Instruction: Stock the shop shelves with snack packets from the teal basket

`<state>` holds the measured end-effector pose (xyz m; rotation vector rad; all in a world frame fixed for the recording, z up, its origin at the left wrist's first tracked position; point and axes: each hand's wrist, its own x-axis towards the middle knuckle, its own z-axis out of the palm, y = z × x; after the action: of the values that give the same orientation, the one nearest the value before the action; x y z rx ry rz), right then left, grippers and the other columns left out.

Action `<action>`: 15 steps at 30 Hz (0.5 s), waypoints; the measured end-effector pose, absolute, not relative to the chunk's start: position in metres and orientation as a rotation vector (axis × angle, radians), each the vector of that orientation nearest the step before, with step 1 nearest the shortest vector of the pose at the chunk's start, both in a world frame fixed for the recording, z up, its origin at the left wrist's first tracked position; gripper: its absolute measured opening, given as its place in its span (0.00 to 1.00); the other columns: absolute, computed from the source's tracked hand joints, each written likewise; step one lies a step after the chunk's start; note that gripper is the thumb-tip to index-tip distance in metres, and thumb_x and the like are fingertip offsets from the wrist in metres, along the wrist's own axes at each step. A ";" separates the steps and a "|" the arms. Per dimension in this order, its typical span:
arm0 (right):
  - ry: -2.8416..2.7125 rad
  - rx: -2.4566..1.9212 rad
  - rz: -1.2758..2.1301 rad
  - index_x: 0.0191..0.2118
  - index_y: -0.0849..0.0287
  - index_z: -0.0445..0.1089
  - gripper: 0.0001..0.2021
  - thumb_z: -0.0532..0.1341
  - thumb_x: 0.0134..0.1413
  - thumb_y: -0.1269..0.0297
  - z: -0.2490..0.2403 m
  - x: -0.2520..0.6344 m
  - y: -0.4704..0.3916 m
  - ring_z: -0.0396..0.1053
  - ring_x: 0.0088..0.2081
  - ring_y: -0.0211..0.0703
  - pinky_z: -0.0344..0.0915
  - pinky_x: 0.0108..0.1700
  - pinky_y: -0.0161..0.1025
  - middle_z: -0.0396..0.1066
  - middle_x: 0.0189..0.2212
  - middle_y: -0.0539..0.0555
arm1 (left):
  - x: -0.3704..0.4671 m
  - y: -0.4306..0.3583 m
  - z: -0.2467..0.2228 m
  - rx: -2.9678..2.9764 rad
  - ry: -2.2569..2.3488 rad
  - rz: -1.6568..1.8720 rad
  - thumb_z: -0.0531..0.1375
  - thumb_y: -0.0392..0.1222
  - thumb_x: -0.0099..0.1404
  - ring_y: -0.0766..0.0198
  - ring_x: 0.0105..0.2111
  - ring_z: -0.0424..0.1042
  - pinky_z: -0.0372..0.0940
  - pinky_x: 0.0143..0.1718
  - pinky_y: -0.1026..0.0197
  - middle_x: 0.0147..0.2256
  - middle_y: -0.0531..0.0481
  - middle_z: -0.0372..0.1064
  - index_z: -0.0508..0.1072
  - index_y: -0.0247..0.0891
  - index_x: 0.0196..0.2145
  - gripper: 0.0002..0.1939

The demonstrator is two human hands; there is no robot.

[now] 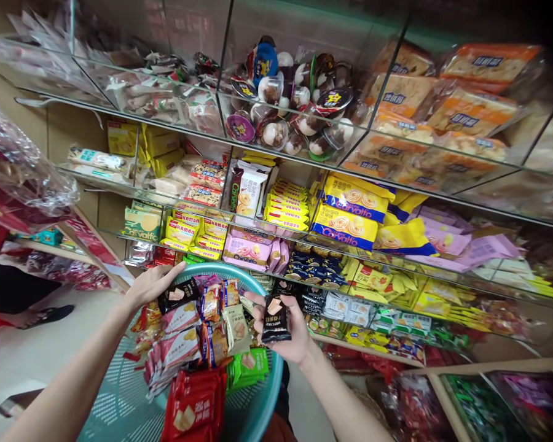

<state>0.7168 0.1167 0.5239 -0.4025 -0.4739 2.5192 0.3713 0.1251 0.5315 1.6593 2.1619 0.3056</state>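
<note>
My right hand (pixel 288 328) holds a small black snack packet (pixel 276 318) with a picture of a cake piece on it, over the right rim of a teal plastic basket (pixel 271 393). My left hand (pixel 154 285) reaches over the basket's upper left edge, fingers stretched toward the shelf, palm down, holding nothing that I can see. Inside the basket lie several packets: another black one (pixel 178 294), pink and white ones (pixel 182 347), a beige one (pixel 236 328), green ones (pixel 249 367), and large red ones (pixel 194 405) at the front.
Clear-walled shelves (pixel 299 161) rise ahead, filled with yellow packets (pixel 345 215), jelly cups (pixel 273 132) and orange-labelled bread packs (pixel 470 113). Lower right are bins of green sweets (pixel 483 405). At the left edge, a person's leg and dark shoe (pixel 50 316) show on the floor.
</note>
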 end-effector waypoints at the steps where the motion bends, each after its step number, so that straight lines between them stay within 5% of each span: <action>1: -0.479 -0.405 2.515 0.49 0.60 0.67 0.25 0.59 0.47 0.51 0.524 0.718 0.117 0.61 0.25 0.36 0.61 0.25 0.32 0.70 0.29 0.50 | 0.372 0.126 0.532 1.661 2.160 0.305 0.38 0.69 0.62 0.48 0.34 0.73 0.61 0.37 0.55 0.27 0.46 0.73 0.68 0.43 0.24 0.33; 9: -0.529 -0.673 2.444 0.49 0.61 0.64 0.21 0.57 0.50 0.55 0.509 0.721 0.120 0.65 0.25 0.37 0.59 0.25 0.32 0.71 0.26 0.50 | 0.378 0.132 0.532 1.695 2.133 0.312 0.38 0.68 0.62 0.50 0.35 0.73 0.61 0.37 0.57 0.27 0.47 0.73 0.70 0.43 0.26 0.32; 15: -0.844 -0.915 2.290 0.41 0.57 0.65 0.16 0.63 0.44 0.60 0.504 0.715 0.124 0.67 0.28 0.36 0.62 0.31 0.33 0.69 0.27 0.46 | 0.379 0.130 0.532 1.652 2.173 0.309 0.38 0.70 0.61 0.48 0.34 0.74 0.62 0.36 0.56 0.26 0.45 0.73 0.68 0.42 0.24 0.33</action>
<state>0.7154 0.1236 0.5038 -0.9147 -0.8439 2.2901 0.3789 0.1302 0.5316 1.6517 2.1728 0.3087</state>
